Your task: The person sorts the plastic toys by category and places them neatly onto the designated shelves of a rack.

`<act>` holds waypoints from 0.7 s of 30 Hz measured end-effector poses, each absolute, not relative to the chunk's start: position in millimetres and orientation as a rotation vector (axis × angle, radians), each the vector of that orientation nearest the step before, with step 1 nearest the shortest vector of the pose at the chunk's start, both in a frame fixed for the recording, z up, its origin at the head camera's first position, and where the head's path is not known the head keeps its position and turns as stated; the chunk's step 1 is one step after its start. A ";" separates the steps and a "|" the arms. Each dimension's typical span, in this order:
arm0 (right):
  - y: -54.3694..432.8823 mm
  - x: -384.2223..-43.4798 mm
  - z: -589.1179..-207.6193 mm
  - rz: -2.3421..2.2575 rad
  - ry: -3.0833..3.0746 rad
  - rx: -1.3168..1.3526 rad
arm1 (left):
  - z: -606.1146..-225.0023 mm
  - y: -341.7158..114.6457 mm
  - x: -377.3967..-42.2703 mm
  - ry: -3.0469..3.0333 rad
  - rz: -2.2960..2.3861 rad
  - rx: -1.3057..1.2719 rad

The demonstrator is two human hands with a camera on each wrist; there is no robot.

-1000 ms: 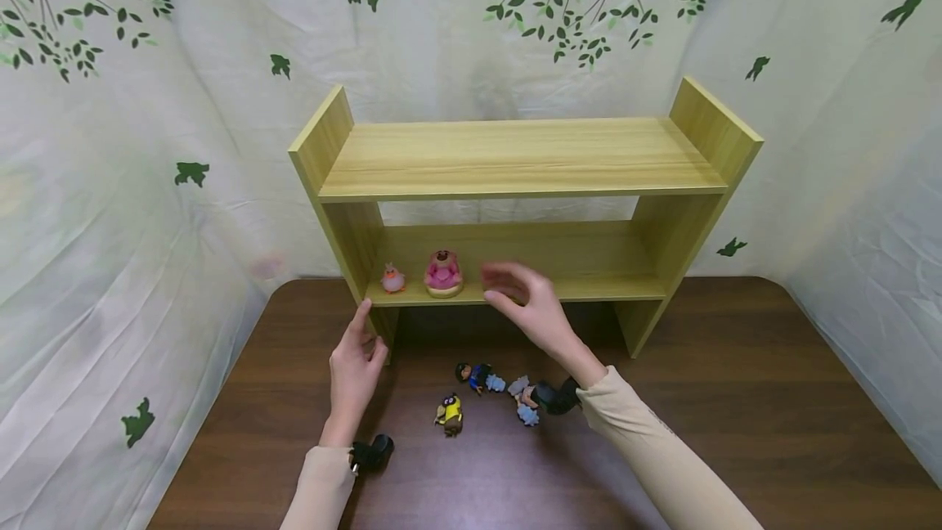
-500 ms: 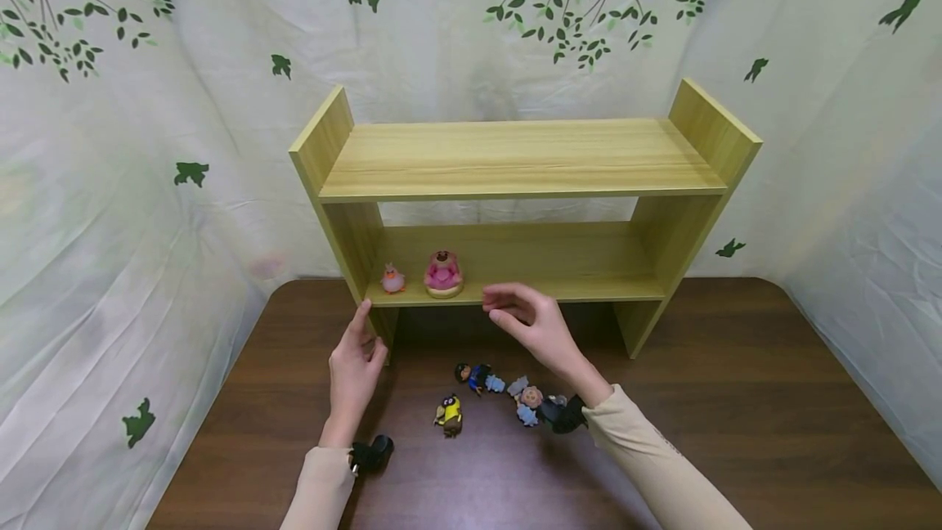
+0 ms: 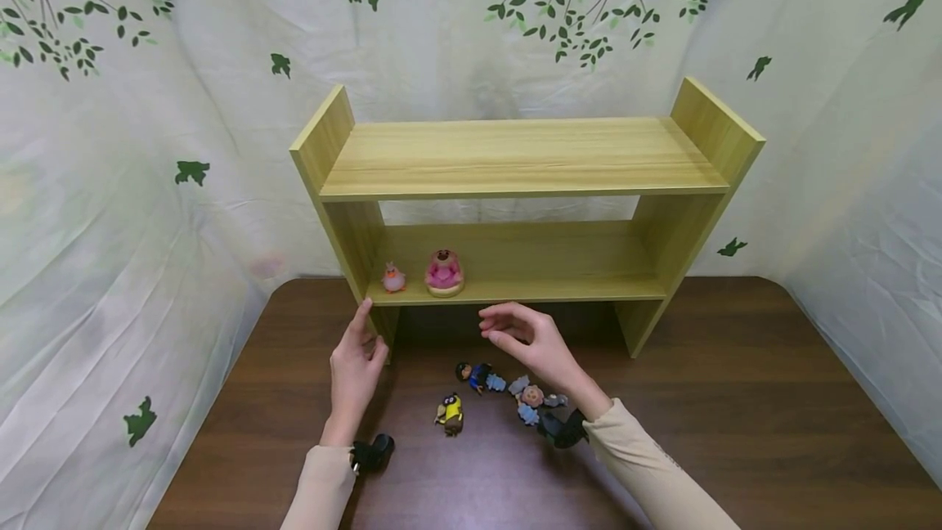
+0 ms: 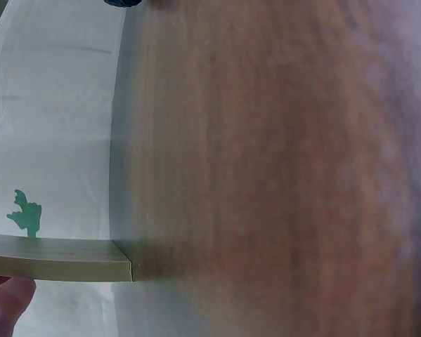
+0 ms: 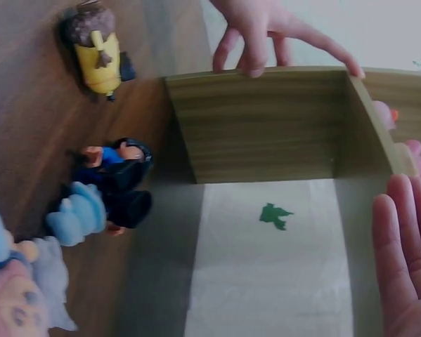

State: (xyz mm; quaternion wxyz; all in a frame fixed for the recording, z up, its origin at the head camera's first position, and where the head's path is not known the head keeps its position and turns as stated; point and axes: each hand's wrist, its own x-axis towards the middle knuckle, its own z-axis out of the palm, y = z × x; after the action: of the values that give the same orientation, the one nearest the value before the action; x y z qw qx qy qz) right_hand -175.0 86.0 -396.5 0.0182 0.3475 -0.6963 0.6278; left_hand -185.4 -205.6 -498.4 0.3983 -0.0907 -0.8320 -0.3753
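Note:
My left hand (image 3: 355,370) touches the left side panel of the wooden shelf unit (image 3: 486,162); its index finger is stretched to the middle board's front corner. In the right wrist view, fingers of that left hand (image 5: 266,31) rest along the panel's edge. My right hand (image 3: 536,343), fingers loosely bent and holding nothing, hovers just below the middle board's front edge. On that board, at the left, sit a small pinkish bird figurine (image 3: 393,278) and a pink bear figurine (image 3: 444,274). Nearest below the right hand lies a dark-haired figurine in blue (image 3: 477,376).
On the brown table (image 3: 736,415) lie a yellow figurine with a brown head (image 3: 450,415) and a figurine with a pinkish face and blue-grey parts (image 3: 530,397). A pale curtain (image 3: 221,105) printed with leaves surrounds the table.
My right hand has moved down from in front of the middle board to below its front edge. The left hand and the figurines have stayed where they were.

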 end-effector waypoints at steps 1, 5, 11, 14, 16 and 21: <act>86.1 -174.9 -398.2 1.948 -2.176 1.081 | -498.2 -205.6 -185.3 -2.107 -0.953 -0.231; 85.7 -175.1 -405.3 1.935 -2.230 1.102 | -497.4 -205.4 -185.1 -2.110 -0.954 -0.234; 85.4 -175.6 -415.5 1.901 -2.336 1.097 | -496.8 -205.3 -184.5 -2.118 -0.936 -0.234; 86.0 -177.3 -422.8 1.885 -2.387 1.113 | -496.8 -205.3 -184.4 -2.118 -0.935 -0.235; 86.3 -179.3 -429.2 1.884 -2.410 1.131 | -497.0 -205.3 -184.4 -2.119 -0.937 -0.235; 85.9 -190.4 -457.0 1.872 -2.458 1.127 | -497.4 -205.4 -183.9 -2.118 -0.938 -0.232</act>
State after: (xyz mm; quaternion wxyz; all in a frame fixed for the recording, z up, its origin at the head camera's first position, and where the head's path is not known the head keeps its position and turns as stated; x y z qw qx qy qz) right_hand -190.4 85.9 -457.0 -0.0738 0.3418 -0.7454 0.5676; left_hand -183.9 -205.4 -497.4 0.3955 -0.0915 -0.8356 -0.3700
